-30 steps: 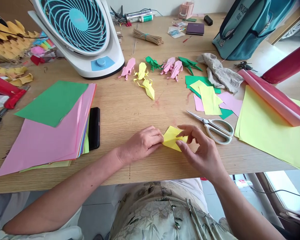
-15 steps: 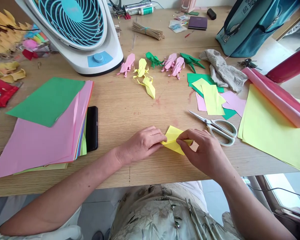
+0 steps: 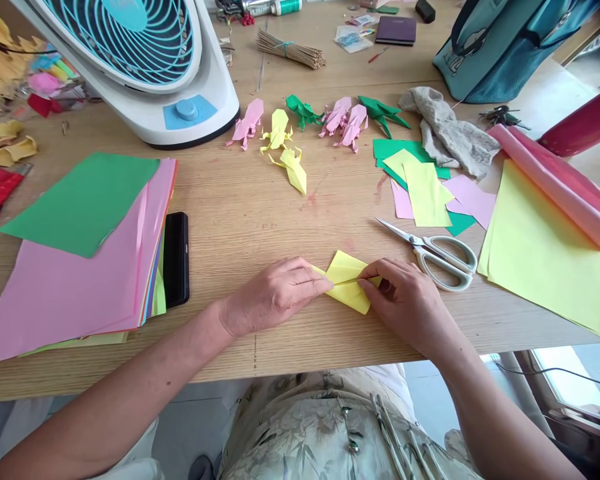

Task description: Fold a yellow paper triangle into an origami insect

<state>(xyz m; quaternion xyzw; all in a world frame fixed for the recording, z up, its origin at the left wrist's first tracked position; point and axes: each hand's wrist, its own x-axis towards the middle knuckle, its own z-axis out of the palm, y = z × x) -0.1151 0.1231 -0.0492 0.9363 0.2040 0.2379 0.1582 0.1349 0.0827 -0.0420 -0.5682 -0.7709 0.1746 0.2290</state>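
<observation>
A folded piece of yellow origami paper (image 3: pixel 349 293) lies on the table near its front edge, with a crease running lengthwise through its middle. My right hand (image 3: pixel 407 297) pinches its right end between thumb and fingers. At the left end, my left hand (image 3: pixel 275 293) has its fingers held together, pressing on the paper's narrow tip; the fingers partly cover it. Close beyond my right hand lie scissors (image 3: pixel 443 260), their blades pointing away to the left. Farther back sit folded paper frogs: yellow (image 3: pixel 294 172), pink (image 3: pixel 249 123) and green (image 3: pixel 304 111).
On the left are a stack of coloured sheets (image 3: pixel 75 287), a black phone (image 3: pixel 177 260) and a white fan (image 3: pixel 200 113). To the right lie cut paper pieces (image 3: pixel 425 197), a grey cloth (image 3: pixel 450 130), large yellow sheets (image 3: pixel 545 267) and a blue bag (image 3: pixel 505 60). Bundled sticks (image 3: pixel 290 50) lie behind.
My left fingers have straightened and shifted slightly left on the paper, uncovering its left tip. My right hand still pinches the right end. The whole view has shifted a little.
</observation>
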